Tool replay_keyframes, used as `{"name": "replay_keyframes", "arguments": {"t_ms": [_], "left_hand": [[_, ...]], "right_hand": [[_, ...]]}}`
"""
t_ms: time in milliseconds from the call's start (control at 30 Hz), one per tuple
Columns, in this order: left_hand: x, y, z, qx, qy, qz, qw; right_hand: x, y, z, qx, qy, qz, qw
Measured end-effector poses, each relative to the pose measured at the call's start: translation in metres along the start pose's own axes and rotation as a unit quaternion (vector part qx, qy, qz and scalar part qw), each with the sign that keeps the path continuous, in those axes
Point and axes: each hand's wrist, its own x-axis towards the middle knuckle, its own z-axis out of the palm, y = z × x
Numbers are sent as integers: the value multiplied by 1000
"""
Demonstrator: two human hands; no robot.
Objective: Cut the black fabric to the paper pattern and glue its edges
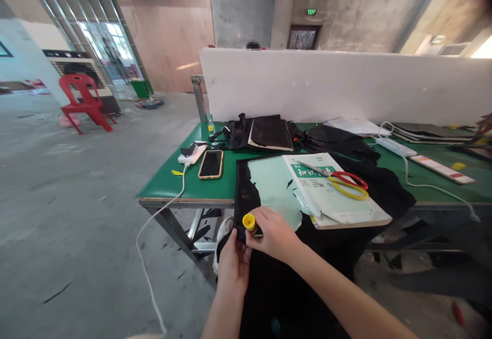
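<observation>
My right hand (273, 235) is closed round a small stick with a yellow cap (249, 221), held just below the front edge of the green table (192, 185). My left hand (233, 263) pinches the edge of a black cloth (246, 200) that hangs off the table toward me. On the cloth lie a pale green paper sheet (272, 188) and a white book (334, 200). Scissors with red and yellow handles (346, 183) rest on the book.
A phone (211, 164) and a white power bank (193, 153) with a cable trailing to the floor lie at the table's left. Black bags and fabric (269, 133), a power strip (394, 147) and a white partition (346, 85) fill the back. A red chair (85, 101) stands far left.
</observation>
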Motion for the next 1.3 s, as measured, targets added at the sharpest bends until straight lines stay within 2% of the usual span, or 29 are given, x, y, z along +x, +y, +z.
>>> {"name": "replay_keyframes", "arguments": {"t_ms": [67, 200, 233, 300, 333, 400, 467, 533, 567, 633, 700, 767, 833, 933, 1000, 1067, 1167, 1300], "left_hand": [[3, 2, -2, 1, 0, 6, 1000], [7, 9, -11, 28, -23, 11, 999], [7, 10, -13, 38, -32, 12, 999], [7, 13, -20, 62, -53, 30, 996], [7, 14, -24, 71, -63, 44, 995], [8, 17, -30, 98, -80, 90, 988], [8, 22, -36, 148, -96, 152, 973], [9, 28, -40, 220, -106, 207, 947], [10, 31, -41, 257, -112, 221, 934], [13, 37, -43, 311, -121, 226, 915], [18, 40, -45, 347, -145, 233, 897], [23, 42, -45, 373, -166, 250, 878], [28, 42, -45, 389, -171, 263, 866], [32, 43, -44, 396, -160, 282, 859], [33, 45, -44, 395, -158, 293, 856], [32, 48, -43, 395, -160, 302, 852], [29, 52, -41, 402, -172, 333, 835], [23, 56, -40, 414, -171, 377, 811]], "right_hand": [[-6, 3, -11, 4, 29, 27, 999], [-10, 17, -53, 50, 139, 170, 974], [-9, 24, -65, 40, 169, 201, 964], [-7, 45, -89, -62, 205, 264, 941], [-6, 58, -99, -135, 198, 294, 925], [-6, 88, -116, -252, 134, 326, 901], [-8, 117, -126, -302, 44, 364, 880], [-10, 137, -130, -315, -19, 394, 864], [-12, 142, -130, -320, -27, 395, 860], [-14, 137, -123, -340, 18, 362, 868], [-16, 113, -110, -346, 107, 281, 889], [-22, 78, -88, -280, 141, 181, 932], [-31, 42, -60, -191, 91, 93, 973], [-49, 6, -18, -123, 19, 41, 991], [-59, -3, 3, -107, 12, 37, 993], [-64, -4, 14, -106, 28, 40, 993], [-61, -1, 14, -119, 48, 38, 991], [-47, 3, 5, -119, 18, 35, 992]]}}
